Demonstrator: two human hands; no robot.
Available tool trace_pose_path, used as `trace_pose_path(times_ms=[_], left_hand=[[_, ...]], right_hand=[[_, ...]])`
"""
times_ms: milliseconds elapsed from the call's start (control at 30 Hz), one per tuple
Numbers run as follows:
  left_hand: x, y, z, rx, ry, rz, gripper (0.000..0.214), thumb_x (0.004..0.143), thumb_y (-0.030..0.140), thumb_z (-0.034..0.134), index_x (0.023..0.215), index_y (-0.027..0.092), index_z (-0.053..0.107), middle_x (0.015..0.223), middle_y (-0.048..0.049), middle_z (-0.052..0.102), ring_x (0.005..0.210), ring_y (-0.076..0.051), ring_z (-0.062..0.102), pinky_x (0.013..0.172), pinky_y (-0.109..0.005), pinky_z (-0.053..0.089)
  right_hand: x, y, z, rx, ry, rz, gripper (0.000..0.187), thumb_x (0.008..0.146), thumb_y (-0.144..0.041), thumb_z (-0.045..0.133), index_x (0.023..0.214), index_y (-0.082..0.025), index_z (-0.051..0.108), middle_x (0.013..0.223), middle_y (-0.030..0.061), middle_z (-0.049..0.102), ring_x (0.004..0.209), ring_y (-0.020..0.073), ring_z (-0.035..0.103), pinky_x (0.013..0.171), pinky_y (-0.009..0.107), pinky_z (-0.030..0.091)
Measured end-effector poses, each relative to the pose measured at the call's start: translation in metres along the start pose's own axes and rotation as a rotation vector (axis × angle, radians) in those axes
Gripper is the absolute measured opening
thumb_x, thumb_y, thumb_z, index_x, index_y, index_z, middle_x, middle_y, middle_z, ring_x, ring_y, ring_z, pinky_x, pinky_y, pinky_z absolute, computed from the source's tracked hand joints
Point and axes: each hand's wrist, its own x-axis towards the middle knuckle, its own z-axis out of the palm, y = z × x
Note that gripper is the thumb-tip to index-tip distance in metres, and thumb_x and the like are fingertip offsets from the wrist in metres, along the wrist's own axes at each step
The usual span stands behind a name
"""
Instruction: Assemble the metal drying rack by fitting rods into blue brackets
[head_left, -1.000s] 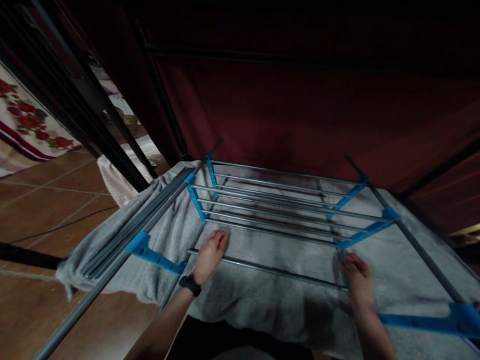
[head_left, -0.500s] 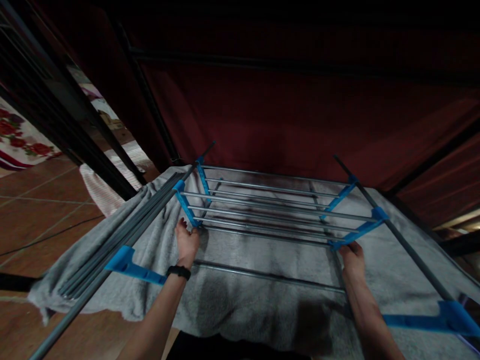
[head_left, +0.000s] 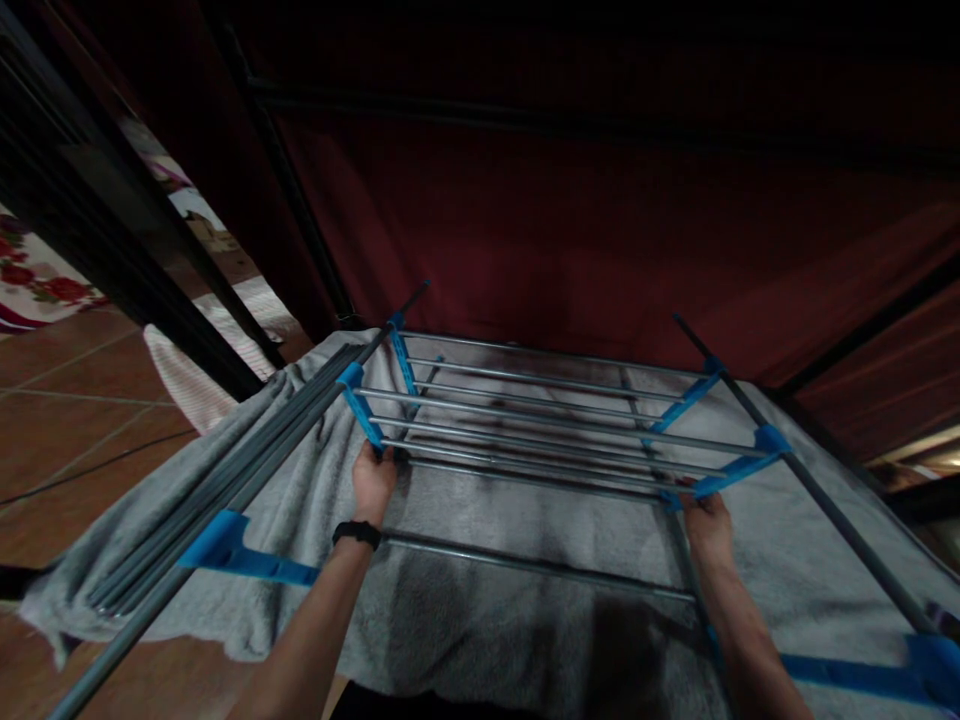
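Observation:
A partly built tube rack (head_left: 510,412) lies on a grey blanket, its grey metal tubes joined by blue plastic brackets. My left hand (head_left: 373,480), with a black band at the wrist, has its fingers closed on the lower end of the left blue bracket (head_left: 358,405). At the other end, my right hand (head_left: 707,520) grips the lower end of the right blue bracket (head_left: 739,472); some of its fingers are hidden beneath. Several crossbars run between the two sides. Nearer to me, a single crossbar (head_left: 540,566) spans low over the blanket.
Several loose grey tubes (head_left: 225,480) lie bundled on the blanket (head_left: 465,640) at the left. Blue brackets (head_left: 240,550) stick out from the long side tubes near me. Dark red cloth (head_left: 540,230) hangs behind, with dark bars (head_left: 120,240) at left. Tiled floor (head_left: 67,430) shows beyond.
My left hand has closed on the left bracket's lower end, where its fingers were apart beside it. The near ends of both side tubes have shifted outward and slightly down in view.

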Motion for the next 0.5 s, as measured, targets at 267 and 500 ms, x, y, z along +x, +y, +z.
trace_pose_path(times_ms=[267,500], left_hand=[[0.006,0.004,0.004,0.002,-0.007,0.012,0.009,0.080,0.025,0.057,0.088,0.022,0.058,0.082,-0.0054,0.069,0.080,-0.025,0.065,0.073,-0.035,0.049],[0.021,0.008,0.015,-0.002,-0.014,0.021,0.004,0.079,0.023,0.058,0.082,0.023,0.055,0.076,-0.0049,0.065,0.075,-0.023,0.063,0.070,-0.033,0.047]], right_hand=[[0.005,-0.006,0.002,-0.001,0.014,-0.015,0.037,0.063,-0.047,0.066,0.087,-0.020,0.065,0.087,0.0057,0.069,0.085,0.0244,0.061,0.084,0.041,0.045],[0.022,-0.014,0.015,-0.004,0.004,-0.005,0.038,0.062,-0.044,0.065,0.089,-0.019,0.066,0.083,0.0042,0.068,0.083,0.0236,0.060,0.081,0.039,0.045]])
